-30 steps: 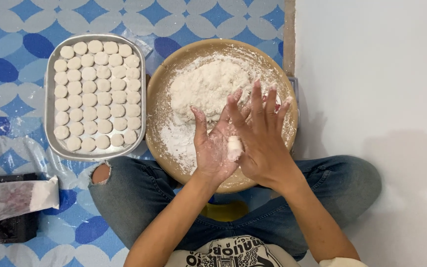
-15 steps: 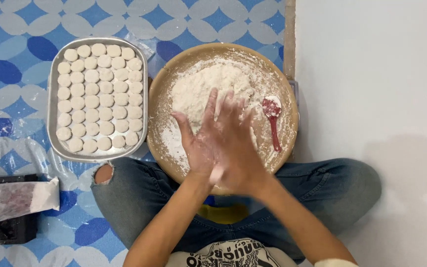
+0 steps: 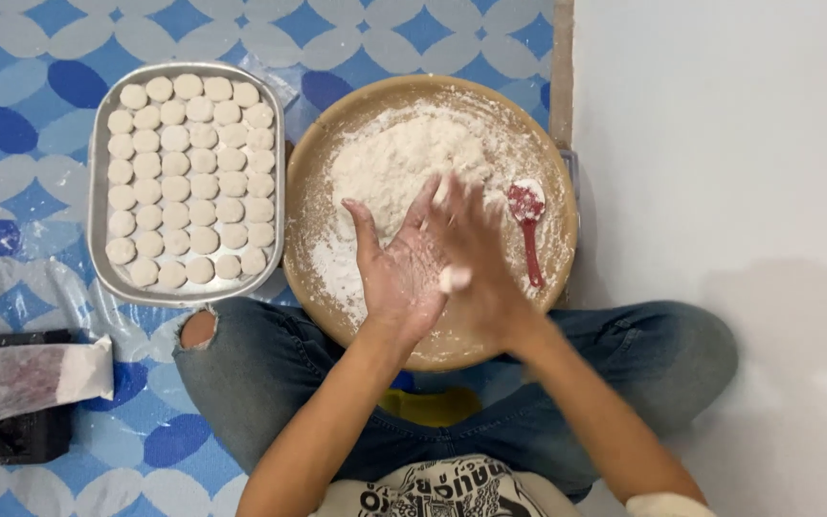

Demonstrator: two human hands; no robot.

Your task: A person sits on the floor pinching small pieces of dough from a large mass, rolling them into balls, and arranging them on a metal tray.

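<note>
My left hand [image 3: 396, 271] is palm up over the near part of a round wooden tray [image 3: 318, 163] that holds a heap of white flour. My right hand [image 3: 476, 254], blurred by motion, lies across the left palm. A small white piece of dough [image 3: 455, 279] is pressed between the two palms. A red spoon [image 3: 529, 222] dusted with flour lies in the tray to the right of my hands. Left of the wooden tray stands a rectangular metal tray [image 3: 98, 201] filled with several rows of small round white dough pieces [image 3: 189, 182].
I sit cross-legged in jeans [image 3: 270, 364] on a blue and white patterned mat [image 3: 21, 115]. A black box with a plastic bag [image 3: 21, 383] lies at the lower left. A white wall or floor [image 3: 720, 144] runs along the right.
My right hand has slid back and forth over the left palm, rolling the dough piece. The red spoon, hidden one second ago, now shows in the tray.
</note>
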